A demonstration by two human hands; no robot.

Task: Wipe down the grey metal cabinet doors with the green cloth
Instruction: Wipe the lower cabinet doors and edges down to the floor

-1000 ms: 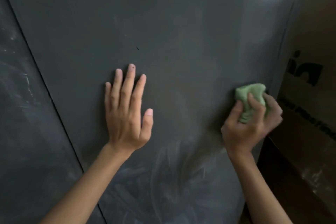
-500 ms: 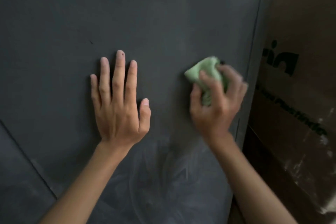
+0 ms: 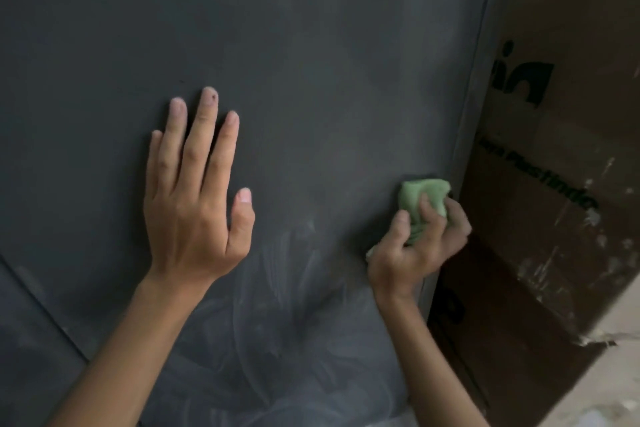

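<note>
The grey metal cabinet door [image 3: 311, 62] fills most of the view, with pale smears across its lower part. My left hand [image 3: 194, 198] lies flat on the door, fingers straight and pointing up. My right hand [image 3: 419, 243] grips the bunched green cloth [image 3: 420, 196] and presses it against the door close to its right edge. Part of the cloth is hidden inside my fingers.
A second grey door panel [image 3: 31, 329] shows at the lower left, beyond a seam. A brown cardboard box [image 3: 540, 218] with black print stands right beside the cabinet's right edge. A light floor [image 3: 609, 392] is visible at the bottom right.
My right hand has swept the cloth down and to the right, from near the middle of the door to its right edge. My left hand has stayed flat on the door.
</note>
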